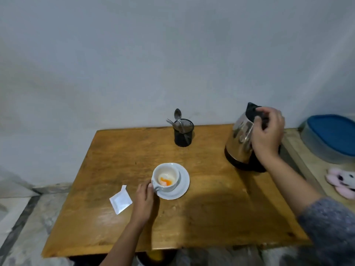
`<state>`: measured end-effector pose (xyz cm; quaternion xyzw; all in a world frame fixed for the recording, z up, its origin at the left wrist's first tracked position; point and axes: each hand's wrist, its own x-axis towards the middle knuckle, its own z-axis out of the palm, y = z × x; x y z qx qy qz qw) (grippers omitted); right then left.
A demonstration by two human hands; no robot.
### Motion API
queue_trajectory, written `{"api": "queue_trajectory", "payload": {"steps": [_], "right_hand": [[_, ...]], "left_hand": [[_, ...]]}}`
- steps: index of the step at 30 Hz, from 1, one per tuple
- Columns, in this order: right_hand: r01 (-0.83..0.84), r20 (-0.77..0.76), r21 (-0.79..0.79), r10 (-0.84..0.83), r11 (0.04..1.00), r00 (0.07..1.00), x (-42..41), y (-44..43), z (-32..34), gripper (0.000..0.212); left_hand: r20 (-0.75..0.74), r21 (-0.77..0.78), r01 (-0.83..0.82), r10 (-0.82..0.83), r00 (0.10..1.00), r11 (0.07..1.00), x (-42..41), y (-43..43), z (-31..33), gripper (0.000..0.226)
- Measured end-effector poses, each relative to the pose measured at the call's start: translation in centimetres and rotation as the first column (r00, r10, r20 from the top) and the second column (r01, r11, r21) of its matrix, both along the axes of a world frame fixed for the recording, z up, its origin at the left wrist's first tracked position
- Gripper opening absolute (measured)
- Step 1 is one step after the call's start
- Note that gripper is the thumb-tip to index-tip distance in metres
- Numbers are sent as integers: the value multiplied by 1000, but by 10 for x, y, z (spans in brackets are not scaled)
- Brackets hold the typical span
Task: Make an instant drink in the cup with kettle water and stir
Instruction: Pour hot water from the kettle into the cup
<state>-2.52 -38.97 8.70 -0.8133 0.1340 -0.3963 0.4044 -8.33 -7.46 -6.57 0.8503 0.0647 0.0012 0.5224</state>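
A white cup (pixel 166 176) stands on a white saucer (pixel 182 186) near the middle of the wooden table (pixel 201 217); orange and white powder lies in its bottom. My left hand (pixel 144 200) grips the cup's handle on its near-left side. A steel kettle (pixel 241 140) with a black lid and base stands at the back right, tilted slightly left. My right hand (pixel 268 135) is closed around the kettle's handle. A torn white sachet (pixel 121 201) lies left of my left hand. A spoon (pixel 178 117) stands in a black mesh holder (pixel 183 134) at the back.
The wall runs directly behind the table. To the right is a lower ledge with a grey tub with a blue lid (pixel 330 137) and a pink plush toy (pixel 342 182). Marble floor (pixel 23 217) lies to the left.
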Motion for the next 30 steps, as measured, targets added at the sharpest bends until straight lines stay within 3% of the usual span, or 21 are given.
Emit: {"api": "queue_trajectory", "payload": {"steps": [3,5,10,16,26,30], "right_hand": [[242,-1,125,-243,962,970,-11,-39,-14,24],[302,-53,233,-298,924,953,-17,-50,-27,24],[308,-242,437,-219,845,945,-29,-48,-56,24],[278,-251,668,-143,691,958,-29,-44,-67,44],[239,-187,812,-151,533,971,-18,-41,-68,35],[311,-223,812,-230,494,947,-13,-32,-69,33]], "left_hand": [[12,18,-8,7,1000,1000,-3,-12,-6,20],[20,41,-48,47,999,998,-3,-17,-8,21],[-14,-36,-70,69,997,997,2,-14,-11,13],[-81,-119,-4,-6,997,993,14,-8,-7,23],[-167,-170,-13,-15,986,985,30,-12,-2,24],[-179,-157,-27,-2,984,987,29,-16,0,18]]}}
